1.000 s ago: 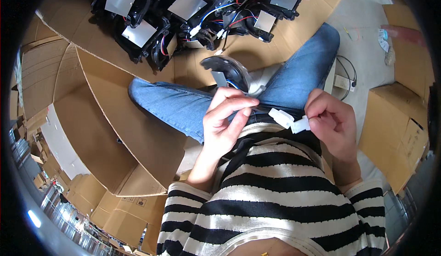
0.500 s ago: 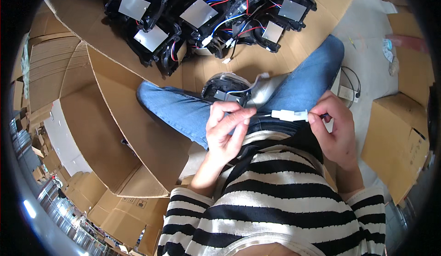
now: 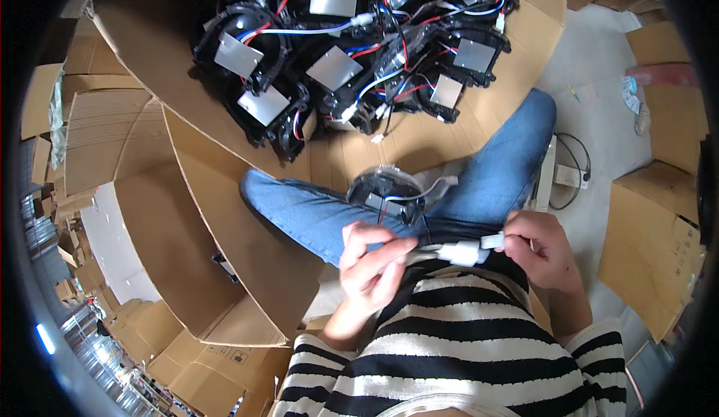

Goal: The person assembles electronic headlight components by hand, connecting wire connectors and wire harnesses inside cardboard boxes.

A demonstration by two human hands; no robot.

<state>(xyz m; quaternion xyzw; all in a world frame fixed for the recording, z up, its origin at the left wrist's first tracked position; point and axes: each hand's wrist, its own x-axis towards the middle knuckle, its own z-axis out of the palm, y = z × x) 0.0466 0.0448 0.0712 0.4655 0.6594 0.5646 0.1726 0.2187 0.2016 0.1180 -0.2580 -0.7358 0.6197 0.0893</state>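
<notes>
My left hand [image 3: 371,263] is closed, its thumb and fingers pinching the pale cable that runs to a white plug connector [image 3: 462,252], which is blurred by motion. Fingertips of my right hand [image 3: 542,249] pinch a smaller white connector piece [image 3: 492,242] at the other's right end. Whether the two pieces still touch, I cannot tell. Just beyond my hands, between my legs, rests a black housing [image 3: 383,185] with a clear rim, a silver plate and a grey lead.
Ahead, a large cardboard box [image 3: 442,141] holds several black housings [image 3: 334,69] with silver plates and coloured wires. An open carton [image 3: 180,245] stands at my left, another carton [image 3: 651,241] at my right. A power strip [image 3: 571,176] with a black cord lies on the floor.
The view has shifted, so the box and my hands appear lower. The two connector pieces, in line before, now sit at an angle with a visible step between them.
</notes>
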